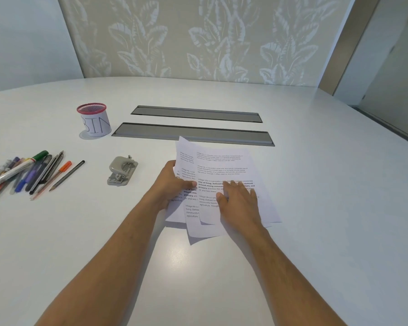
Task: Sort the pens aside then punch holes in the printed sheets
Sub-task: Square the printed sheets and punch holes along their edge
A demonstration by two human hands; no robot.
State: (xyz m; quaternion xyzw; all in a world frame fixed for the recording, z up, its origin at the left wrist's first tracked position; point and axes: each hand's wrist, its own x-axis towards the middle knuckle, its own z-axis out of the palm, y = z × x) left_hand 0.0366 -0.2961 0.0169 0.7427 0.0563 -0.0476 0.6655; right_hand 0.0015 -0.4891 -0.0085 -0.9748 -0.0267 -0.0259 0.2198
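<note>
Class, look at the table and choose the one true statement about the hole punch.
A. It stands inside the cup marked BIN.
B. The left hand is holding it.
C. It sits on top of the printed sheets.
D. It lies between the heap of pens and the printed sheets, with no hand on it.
D: the hole punch lies alone on the table, with the pens to its left and the printed sheets to its right, and both hands are on the sheets.

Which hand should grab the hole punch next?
Left, probably. The hole punch lies left of the printed sheets, nearer the left hand; the right hand rests flat on them.
</note>
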